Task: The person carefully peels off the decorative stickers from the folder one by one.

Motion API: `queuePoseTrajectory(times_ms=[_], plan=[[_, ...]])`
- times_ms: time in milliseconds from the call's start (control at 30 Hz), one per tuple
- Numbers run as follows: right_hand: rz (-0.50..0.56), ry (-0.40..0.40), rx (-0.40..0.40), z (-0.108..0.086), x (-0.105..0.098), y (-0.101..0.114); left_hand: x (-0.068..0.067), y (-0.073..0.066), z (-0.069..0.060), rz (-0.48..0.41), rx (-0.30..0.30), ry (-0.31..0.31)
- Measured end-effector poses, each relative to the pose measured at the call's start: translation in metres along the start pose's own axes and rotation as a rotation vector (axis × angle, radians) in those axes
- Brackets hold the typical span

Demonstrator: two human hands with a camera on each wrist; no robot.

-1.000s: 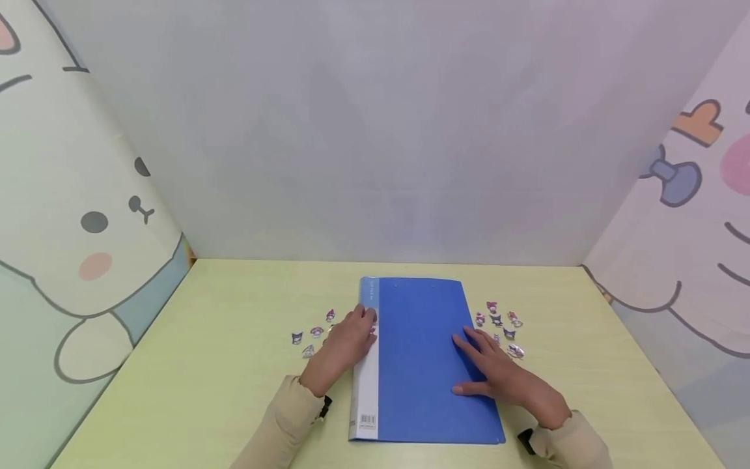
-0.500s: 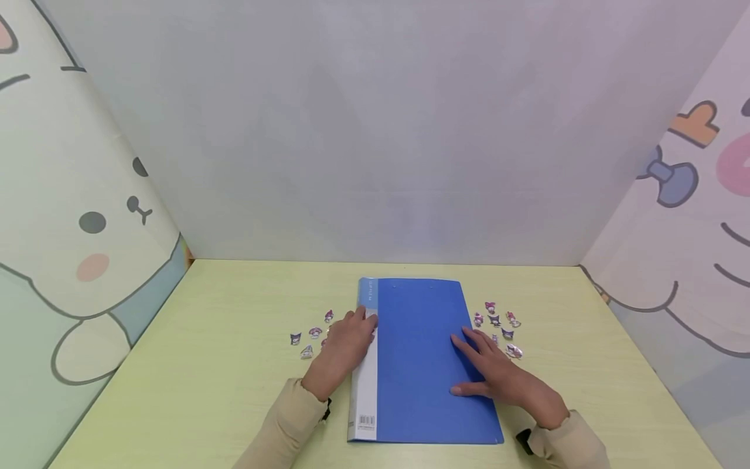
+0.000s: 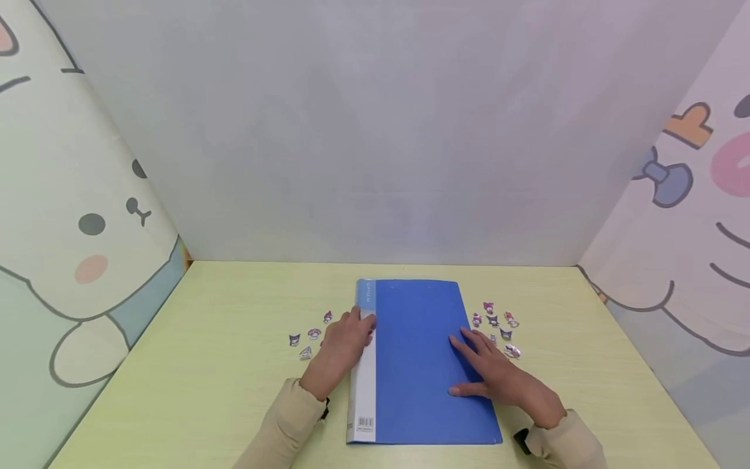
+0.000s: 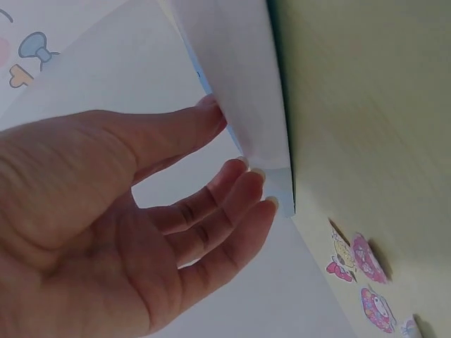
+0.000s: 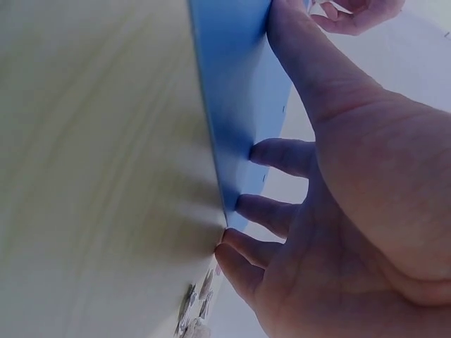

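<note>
A blue file folder (image 3: pixel 418 365) lies closed on the table, its white spine (image 3: pixel 364 391) on the left side. My left hand (image 3: pixel 346 339) touches the upper part of that spine with thumb and fingertips, the fingers loosely bent. Whether anything small lies under these fingertips is hidden. Spread across the right part of the cover, my right hand (image 3: pixel 498 374) rests with straight fingers, and in the right wrist view its fingertips touch the cover and the table beside its edge. Small cartoon stickers (image 3: pixel 314 333) lie left of the folder, partly behind the left hand.
Several more cartoon stickers (image 3: pixel 493 320) lie right of the folder, close to the right hand. The pale yellow table (image 3: pixel 193 365) meets a grey-white back wall (image 3: pixel 387 143). Panels with cartoon animals (image 3: pixel 99 195) stand at both sides.
Both hands stay nearly where they were on the folder. A pink patch by the left fingertips a second ago is now mostly covered. The whole head view has shifted slightly.
</note>
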State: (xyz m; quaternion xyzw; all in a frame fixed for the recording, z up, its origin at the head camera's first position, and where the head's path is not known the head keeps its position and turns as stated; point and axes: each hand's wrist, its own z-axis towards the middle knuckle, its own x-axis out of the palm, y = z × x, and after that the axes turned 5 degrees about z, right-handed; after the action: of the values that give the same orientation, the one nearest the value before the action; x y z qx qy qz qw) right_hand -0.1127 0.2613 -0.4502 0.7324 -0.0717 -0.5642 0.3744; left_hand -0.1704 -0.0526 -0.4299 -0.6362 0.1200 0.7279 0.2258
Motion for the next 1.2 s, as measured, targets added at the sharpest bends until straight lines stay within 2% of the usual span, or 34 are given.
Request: queuePoseTrajectory(times_ms=[700,1000,1200], plan=[[-0.014,-0.014,-0.006,-0.001,0.0001,0.0014,0.002,0.0022,0.0007,-0.041,0.021,-0.007],[-0.009,-0.007,0.006,-0.0011,-0.0005,0.0026,0.0017,0.0044,0.0022,-0.05,0.021,0.016],[-0.02,-0.014,0.002,-0.0001,0.0008,-0.0001,0.002,0.0058,0.0019,-0.068,0.031,-0.001]])
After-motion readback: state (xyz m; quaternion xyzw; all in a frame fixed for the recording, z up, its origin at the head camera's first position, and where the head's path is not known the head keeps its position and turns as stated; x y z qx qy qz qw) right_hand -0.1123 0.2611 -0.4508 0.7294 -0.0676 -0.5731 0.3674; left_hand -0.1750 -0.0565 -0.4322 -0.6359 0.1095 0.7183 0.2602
